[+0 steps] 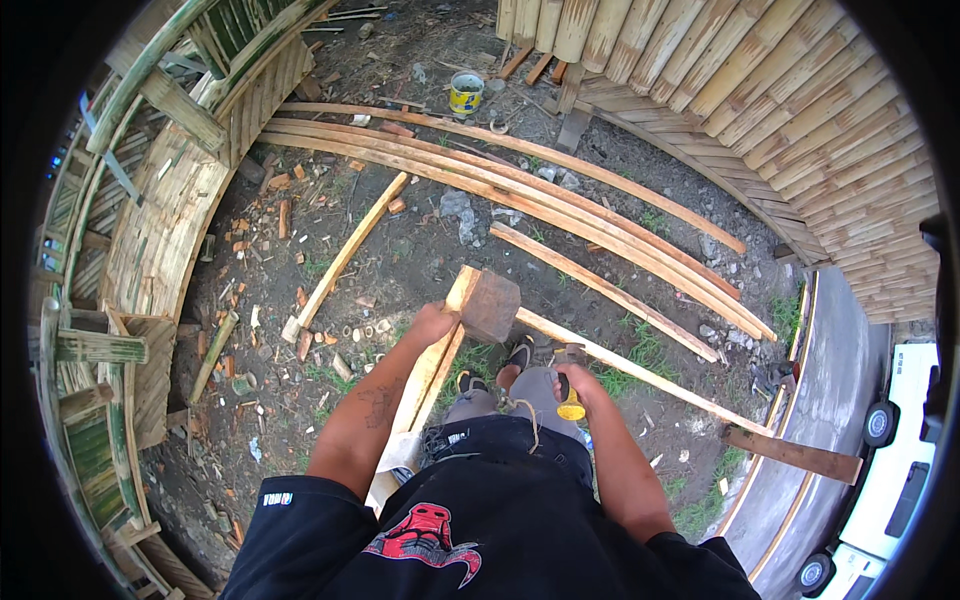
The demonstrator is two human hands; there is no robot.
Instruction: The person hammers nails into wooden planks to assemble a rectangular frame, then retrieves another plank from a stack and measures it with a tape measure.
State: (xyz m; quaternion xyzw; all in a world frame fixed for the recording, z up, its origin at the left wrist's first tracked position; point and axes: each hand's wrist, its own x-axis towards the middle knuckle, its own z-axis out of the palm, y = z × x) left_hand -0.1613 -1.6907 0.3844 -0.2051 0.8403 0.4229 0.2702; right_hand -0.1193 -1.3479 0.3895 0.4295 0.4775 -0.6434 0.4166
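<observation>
yellow bucket (465,101), contents unclear; left fingers (437,321) grip timber (428,375), right fingers (577,380) hold yellow tool (571,411).

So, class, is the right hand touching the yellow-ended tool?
Touching: the head view shows the right hand closed around the yellow-ended tool.

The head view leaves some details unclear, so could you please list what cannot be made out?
All in the head view:
Wooden beam: lower end hidden by the black shirt.
Yellow-handled tool: grip partly covered by the right hand.
Yellow can: contents too small to identify.
White vehicle: remainder cut off by the picture's round edge.
</observation>
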